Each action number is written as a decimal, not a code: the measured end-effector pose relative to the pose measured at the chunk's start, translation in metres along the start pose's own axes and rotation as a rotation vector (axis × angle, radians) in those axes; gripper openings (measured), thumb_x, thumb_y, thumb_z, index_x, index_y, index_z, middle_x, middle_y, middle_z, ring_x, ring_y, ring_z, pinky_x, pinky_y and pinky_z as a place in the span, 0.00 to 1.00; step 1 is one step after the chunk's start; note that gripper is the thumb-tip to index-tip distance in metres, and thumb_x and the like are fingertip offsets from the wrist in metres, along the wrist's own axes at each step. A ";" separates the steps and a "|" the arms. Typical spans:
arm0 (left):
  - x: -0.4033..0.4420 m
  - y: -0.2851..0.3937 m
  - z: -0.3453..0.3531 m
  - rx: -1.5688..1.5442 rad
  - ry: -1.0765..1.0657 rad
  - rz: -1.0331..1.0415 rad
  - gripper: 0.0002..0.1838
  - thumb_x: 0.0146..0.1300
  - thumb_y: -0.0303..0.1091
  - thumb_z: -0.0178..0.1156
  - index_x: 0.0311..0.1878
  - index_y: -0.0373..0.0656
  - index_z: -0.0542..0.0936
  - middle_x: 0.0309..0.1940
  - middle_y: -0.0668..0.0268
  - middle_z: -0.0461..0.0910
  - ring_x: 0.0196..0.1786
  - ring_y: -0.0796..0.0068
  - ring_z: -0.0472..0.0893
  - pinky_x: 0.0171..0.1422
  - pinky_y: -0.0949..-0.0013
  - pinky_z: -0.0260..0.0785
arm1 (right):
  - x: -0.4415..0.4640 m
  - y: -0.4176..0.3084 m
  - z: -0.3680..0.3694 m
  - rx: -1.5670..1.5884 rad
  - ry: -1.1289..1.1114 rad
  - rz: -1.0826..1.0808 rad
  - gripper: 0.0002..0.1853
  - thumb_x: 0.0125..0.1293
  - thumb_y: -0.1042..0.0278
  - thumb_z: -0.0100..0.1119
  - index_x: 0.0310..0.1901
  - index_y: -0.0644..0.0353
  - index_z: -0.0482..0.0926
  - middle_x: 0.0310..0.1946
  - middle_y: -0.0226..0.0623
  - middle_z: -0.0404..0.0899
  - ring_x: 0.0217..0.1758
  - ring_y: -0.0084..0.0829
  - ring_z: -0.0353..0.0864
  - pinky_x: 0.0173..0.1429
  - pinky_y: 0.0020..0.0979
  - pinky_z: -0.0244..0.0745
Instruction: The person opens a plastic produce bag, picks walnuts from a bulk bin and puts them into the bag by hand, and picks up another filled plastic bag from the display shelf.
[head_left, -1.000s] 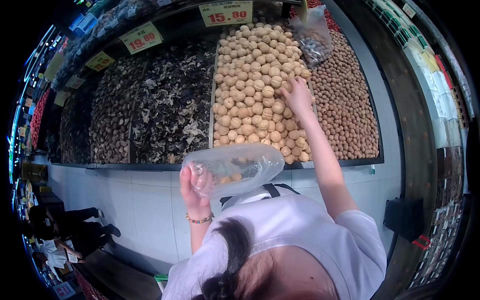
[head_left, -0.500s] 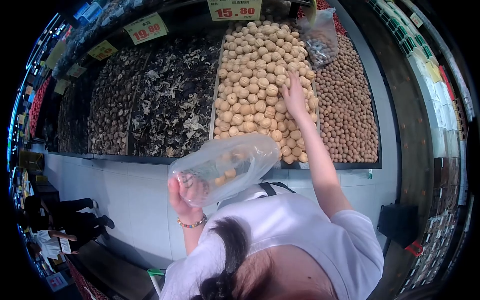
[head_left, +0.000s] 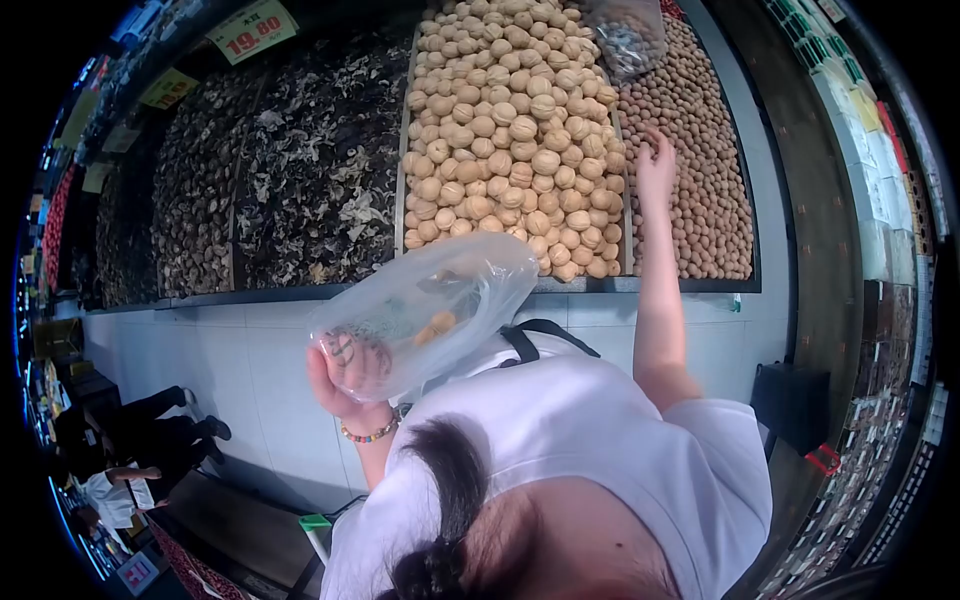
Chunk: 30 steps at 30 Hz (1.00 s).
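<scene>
My left hand [head_left: 350, 370] is closed on a clear plastic bag [head_left: 480, 270], its fingers seen through the film. A few tan walnuts lie inside the bag, whose wide end points toward the bins. Pale walnuts [head_left: 515, 130] fill the bin in front of me. My right hand [head_left: 655, 170] hovers over the neighbouring bin of small brown round dried fruits [head_left: 705, 200], near the divider. Its fingers are slightly bent and apart, and I see nothing in them.
Left of the walnuts are bins of dark dried fungus [head_left: 320, 180] and dried mushrooms [head_left: 200, 190]. A filled plastic bag [head_left: 630, 40] lies at the back right. A black basket [head_left: 792, 405] stands at right. Other people [head_left: 120, 490] are at lower left.
My right hand has moved right, off the walnuts and over the small brown fruits. The bag in my left hand has shifted slightly left. The view has tilted down a little.
</scene>
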<state>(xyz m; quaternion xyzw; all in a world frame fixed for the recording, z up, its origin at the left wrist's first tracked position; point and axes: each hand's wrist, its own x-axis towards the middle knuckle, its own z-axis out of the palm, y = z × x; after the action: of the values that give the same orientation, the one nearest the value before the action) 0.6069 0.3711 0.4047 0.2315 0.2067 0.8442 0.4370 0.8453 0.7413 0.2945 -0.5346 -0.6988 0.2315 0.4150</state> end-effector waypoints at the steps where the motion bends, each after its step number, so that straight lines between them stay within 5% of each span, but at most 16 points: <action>1: 0.001 -0.001 0.000 -0.001 -0.020 -0.008 0.19 0.68 0.48 0.35 0.27 0.49 0.68 0.15 0.77 0.64 0.12 0.84 0.57 0.16 0.76 0.49 | -0.009 0.012 -0.002 -0.136 -0.050 0.062 0.17 0.56 0.71 0.50 0.49 0.59 0.72 0.48 0.44 0.70 0.50 0.41 0.69 0.57 0.35 0.62; 5: 0.003 -0.006 0.000 -0.164 -0.041 -0.101 0.21 0.66 0.52 0.38 0.29 0.46 0.72 0.12 0.78 0.64 0.15 0.83 0.60 0.23 0.73 0.55 | -0.036 0.041 0.015 -0.142 -0.146 -0.062 0.22 0.51 0.72 0.53 0.52 0.58 0.70 0.49 0.44 0.69 0.51 0.44 0.66 0.58 0.37 0.61; 9: 0.003 -0.003 0.010 -0.039 0.006 -0.078 0.21 0.65 0.52 0.37 0.32 0.45 0.71 0.18 0.76 0.68 0.16 0.82 0.63 0.20 0.74 0.55 | -0.037 -0.011 -0.001 -0.045 0.067 -0.094 0.22 0.55 0.73 0.52 0.54 0.62 0.66 0.48 0.44 0.70 0.55 0.39 0.65 0.59 0.35 0.61; 11: 0.000 -0.006 0.013 -0.009 0.032 -0.054 0.22 0.65 0.53 0.37 0.33 0.45 0.71 0.23 0.73 0.72 0.19 0.80 0.66 0.21 0.74 0.57 | -0.047 -0.098 -0.034 0.631 -0.075 0.012 0.17 0.58 0.79 0.46 0.50 0.65 0.67 0.46 0.38 0.71 0.50 0.27 0.70 0.54 0.27 0.66; 14: -0.006 -0.013 0.012 -0.075 -0.004 -0.064 0.24 0.63 0.55 0.38 0.38 0.43 0.74 0.32 0.67 0.75 0.28 0.75 0.72 0.27 0.70 0.63 | -0.080 -0.164 -0.070 0.972 -0.728 -0.306 0.08 0.61 0.78 0.44 0.36 0.65 0.75 0.35 0.43 0.77 0.42 0.29 0.76 0.45 0.29 0.71; 16: -0.005 -0.018 0.012 -0.138 -0.107 -0.075 0.24 0.62 0.54 0.41 0.37 0.41 0.74 0.33 0.66 0.75 0.29 0.73 0.72 0.28 0.69 0.63 | -0.102 -0.195 -0.060 0.740 -1.118 -0.370 0.07 0.60 0.76 0.46 0.34 0.64 0.76 0.30 0.40 0.78 0.36 0.34 0.78 0.42 0.31 0.72; 19: -0.006 -0.020 0.032 -0.054 -0.056 -0.143 0.20 0.59 0.47 0.54 0.24 0.38 0.72 0.21 0.68 0.70 0.19 0.78 0.67 0.21 0.72 0.57 | -0.141 -0.182 0.000 0.241 -1.264 -0.624 0.08 0.58 0.74 0.49 0.38 0.62 0.76 0.32 0.40 0.78 0.36 0.39 0.77 0.43 0.33 0.71; 21: -0.004 -0.017 0.047 0.159 -0.067 -0.214 0.19 0.57 0.44 0.58 0.22 0.36 0.72 0.19 0.67 0.71 0.17 0.77 0.67 0.21 0.72 0.57 | -0.167 -0.178 0.027 0.071 -1.571 -0.406 0.13 0.55 0.68 0.54 0.42 0.59 0.76 0.35 0.42 0.79 0.40 0.43 0.76 0.46 0.39 0.69; 25: 0.002 -0.017 0.047 0.367 -0.315 -0.286 0.17 0.55 0.42 0.60 0.26 0.35 0.75 0.25 0.63 0.76 0.25 0.71 0.73 0.31 0.70 0.64 | -0.185 -0.187 0.033 0.125 -1.747 -0.312 0.16 0.52 0.66 0.56 0.43 0.60 0.74 0.35 0.43 0.78 0.38 0.42 0.77 0.43 0.38 0.70; 26: 0.002 -0.013 0.045 0.429 -0.339 -0.366 0.15 0.55 0.41 0.60 0.30 0.36 0.76 0.30 0.64 0.77 0.33 0.70 0.75 0.41 0.68 0.64 | -0.188 -0.189 0.035 0.132 -1.766 -0.321 0.16 0.52 0.66 0.56 0.43 0.60 0.74 0.35 0.43 0.78 0.37 0.42 0.77 0.42 0.38 0.70; 30: -0.002 -0.017 0.039 0.315 -0.358 -0.515 0.15 0.57 0.42 0.57 0.34 0.36 0.75 0.32 0.65 0.76 0.34 0.73 0.74 0.42 0.70 0.64 | -0.197 -0.189 0.045 0.123 -1.801 -0.358 0.16 0.52 0.66 0.56 0.44 0.59 0.74 0.34 0.43 0.78 0.37 0.41 0.77 0.42 0.37 0.70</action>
<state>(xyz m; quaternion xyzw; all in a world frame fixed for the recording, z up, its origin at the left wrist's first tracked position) 0.6414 0.3839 0.4263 0.3809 0.3061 0.6100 0.6238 0.7193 0.5008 0.3496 -0.0131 -0.8169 0.5294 -0.2286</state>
